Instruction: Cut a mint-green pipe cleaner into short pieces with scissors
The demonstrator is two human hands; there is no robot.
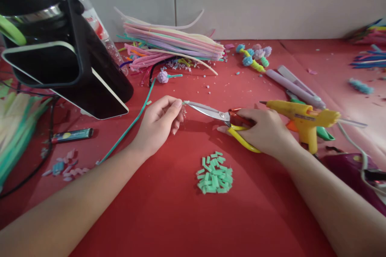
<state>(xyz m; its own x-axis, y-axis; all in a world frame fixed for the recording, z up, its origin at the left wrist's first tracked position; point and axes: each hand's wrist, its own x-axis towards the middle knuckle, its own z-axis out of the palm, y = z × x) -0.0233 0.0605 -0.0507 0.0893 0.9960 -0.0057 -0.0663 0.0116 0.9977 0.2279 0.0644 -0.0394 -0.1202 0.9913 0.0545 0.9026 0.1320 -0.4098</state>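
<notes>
Scissors [224, 120] w/ red and yellow handles sit in the right hand [263, 130], fingers curled through and around the loops, blades nearly shut and pointing left. Blade tip meets the left hand [159, 122], which has thumb and forefinger pressed together in a pinch right at the tip; what's pinched is too small to tell. Both hands rest on the red table cover [169, 217], approx. mid-table. Heap of short green cut pieces [214, 177] lies just in front, between the forearms. Long green strip [132, 124] runs diagonally past the left wrist. Yellow glue gun [304, 118] stands just beside the right hand, nozzle pointing left. Behind: stack of pastel pipe cleaners [175, 44] near the wall, purple pens [294, 86] at back right. Black stand [75, 60] at left, lighter [72, 135] lying near it.
</notes>
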